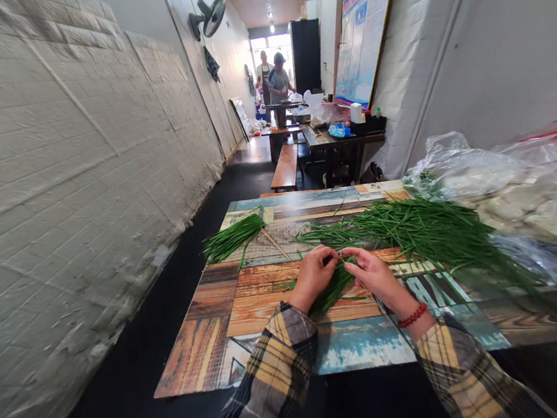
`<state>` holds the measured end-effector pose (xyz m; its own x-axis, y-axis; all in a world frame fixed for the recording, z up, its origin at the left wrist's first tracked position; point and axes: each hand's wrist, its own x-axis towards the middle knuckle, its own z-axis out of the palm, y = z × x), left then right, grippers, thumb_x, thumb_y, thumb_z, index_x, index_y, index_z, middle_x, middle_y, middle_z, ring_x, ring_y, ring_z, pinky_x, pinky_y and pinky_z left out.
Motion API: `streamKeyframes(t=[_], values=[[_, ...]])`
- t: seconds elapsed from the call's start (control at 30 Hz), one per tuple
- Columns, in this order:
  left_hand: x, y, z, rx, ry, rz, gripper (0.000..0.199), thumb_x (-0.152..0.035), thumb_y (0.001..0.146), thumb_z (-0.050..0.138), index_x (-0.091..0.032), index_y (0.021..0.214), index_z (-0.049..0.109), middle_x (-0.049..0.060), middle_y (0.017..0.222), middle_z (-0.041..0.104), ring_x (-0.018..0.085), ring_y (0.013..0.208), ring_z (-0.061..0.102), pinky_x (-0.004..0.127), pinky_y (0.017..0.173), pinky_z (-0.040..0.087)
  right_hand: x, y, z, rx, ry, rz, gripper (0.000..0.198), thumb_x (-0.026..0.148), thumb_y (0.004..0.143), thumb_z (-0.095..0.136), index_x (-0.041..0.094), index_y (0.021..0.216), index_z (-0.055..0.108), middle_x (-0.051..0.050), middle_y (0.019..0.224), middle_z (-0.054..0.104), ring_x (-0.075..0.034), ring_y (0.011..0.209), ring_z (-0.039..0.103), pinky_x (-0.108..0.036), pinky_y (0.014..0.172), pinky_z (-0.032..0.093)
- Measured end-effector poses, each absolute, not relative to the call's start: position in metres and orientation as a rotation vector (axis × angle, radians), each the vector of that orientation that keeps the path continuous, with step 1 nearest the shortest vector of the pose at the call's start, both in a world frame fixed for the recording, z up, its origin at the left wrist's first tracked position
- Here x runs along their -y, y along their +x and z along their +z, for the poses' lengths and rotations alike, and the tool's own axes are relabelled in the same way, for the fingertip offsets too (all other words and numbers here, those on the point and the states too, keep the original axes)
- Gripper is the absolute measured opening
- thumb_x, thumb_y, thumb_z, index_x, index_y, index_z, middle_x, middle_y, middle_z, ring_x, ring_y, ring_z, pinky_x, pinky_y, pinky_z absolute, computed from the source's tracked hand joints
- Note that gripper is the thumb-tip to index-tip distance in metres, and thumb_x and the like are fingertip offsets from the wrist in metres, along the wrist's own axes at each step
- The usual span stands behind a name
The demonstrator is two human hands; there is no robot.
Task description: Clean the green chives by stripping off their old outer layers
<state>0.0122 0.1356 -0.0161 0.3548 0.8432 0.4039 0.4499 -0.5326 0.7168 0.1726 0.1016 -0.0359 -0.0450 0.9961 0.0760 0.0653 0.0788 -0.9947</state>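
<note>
My left hand point(317, 275) is closed at the top of a small bunch of green chives point(337, 291), pinching it near the tip. The bunch lies slantwise under that wrist. My right hand point(373, 279) is closed too, thumb and forefinger pinched close to the left fingertips. A thin stick, which looks like a skewer point(397, 328), runs from its fingers down toward the table edge. What exactly lies between the fingertips is too small to make out. To the left, a chive bundle point(235, 237) has two thin skewers point(275, 243) sticking out of it.
A large heap of loose chives point(419, 226) spreads over the right of the patterned wooden table point(202, 295). Clear plastic bags point(522, 188) with pale contents stand beyond it. A bench point(286, 168), another table point(321, 138) and two people are farther back. A brick-patterned wall point(52, 161) runs along the left.
</note>
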Motion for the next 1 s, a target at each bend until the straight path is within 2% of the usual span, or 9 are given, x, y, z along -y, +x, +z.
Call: streamKeyframes(t=[0.23,0.43,0.6,0.77,0.87,1.0], values=[[-0.144,0.001,-0.013,-1.49,2.078,1.155,0.013,-0.013,0.08,0.051,-0.016,0.077,0.063,0.003,0.077,0.063,0.015,0.076,0.057,0.026,0.071,0.041,-0.104,0.175,-0.038,1.24,-1.17,1.128,0.04,0.04,0.076,0.064,0.018,0.108,0.054,0.003,0.069,0.058,-0.007,0.043,0.046,-0.023,0.043,0.04],[-0.143,-0.007,-0.007,-1.789,2.132,1.228,0.023,-0.012,0.081,0.05,-0.019,0.098,0.064,0.007,0.097,0.062,0.02,0.094,0.055,0.032,0.084,0.041,-0.099,0.175,-0.03,1.283,-1.201,1.156,0.037,0.04,0.075,0.064,0.018,0.104,0.056,0.006,0.063,0.054,-0.007,0.041,0.046,-0.022,0.042,0.036],[-0.139,0.001,-0.013,-1.61,2.329,0.863,0.015,-0.02,0.083,0.053,-0.019,0.083,0.068,0.006,0.087,0.061,0.02,0.088,0.055,0.032,0.08,0.041,-0.1,0.176,-0.033,1.269,-1.215,1.174,0.036,0.041,0.074,0.064,0.018,0.101,0.055,0.006,0.061,0.054,-0.007,0.039,0.045,-0.022,0.041,0.033],[-0.137,0.003,-0.015,-1.594,2.433,0.659,0.011,-0.02,0.08,0.055,-0.019,0.08,0.067,0.007,0.088,0.059,0.021,0.089,0.053,0.032,0.077,0.04,-0.101,0.176,-0.034,1.277,-1.213,1.183,0.037,0.042,0.075,0.063,0.018,0.102,0.055,0.005,0.064,0.056,-0.007,0.04,0.045,-0.022,0.042,0.034],[-0.137,0.003,-0.017,-1.57,2.43,0.662,0.012,-0.016,0.078,0.053,-0.019,0.077,0.065,0.007,0.087,0.059,0.021,0.089,0.053,0.031,0.077,0.04,-0.1,0.176,-0.033,1.274,-1.211,1.188,0.038,0.042,0.075,0.064,0.018,0.103,0.056,0.005,0.063,0.056,-0.007,0.041,0.045,-0.022,0.042,0.034],[-0.144,0.005,-0.022,-1.471,2.241,0.867,0.011,-0.012,0.075,0.052,-0.017,0.074,0.062,0.004,0.079,0.059,0.016,0.08,0.053,0.028,0.074,0.041,-0.1,0.177,-0.034,1.259,-1.229,1.178,0.04,0.044,0.074,0.065,0.016,0.103,0.057,0.006,0.058,0.053,-0.008,0.042,0.046,-0.022,0.043,0.033]])
